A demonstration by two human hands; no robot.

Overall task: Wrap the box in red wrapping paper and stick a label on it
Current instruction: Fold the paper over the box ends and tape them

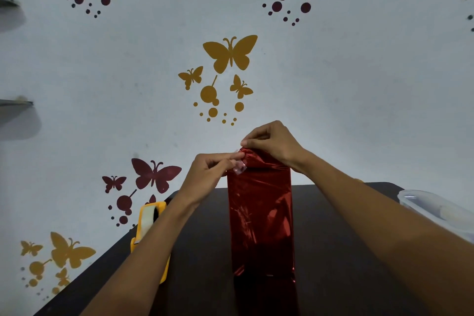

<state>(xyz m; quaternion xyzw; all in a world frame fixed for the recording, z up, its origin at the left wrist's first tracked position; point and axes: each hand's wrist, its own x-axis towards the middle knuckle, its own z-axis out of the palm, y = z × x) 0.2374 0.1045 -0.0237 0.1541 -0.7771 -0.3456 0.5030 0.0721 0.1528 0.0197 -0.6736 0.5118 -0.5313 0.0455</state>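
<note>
Both arms extended, left hand [205, 169] and right hand [272, 142] pinching.

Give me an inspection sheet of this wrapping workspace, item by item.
Surface: dark table.
Job's things: box upright, covered in red paper; no label seen on it; clear tape piece at its top edge.
Clutter: yellow tape dispenser on the left, clear plastic container on the right.
Grippers: left hand pinches the tape; right hand pinches folded paper on top.
Cables: nothing seen.
Surroundings: wall with butterfly stickers.
</note>
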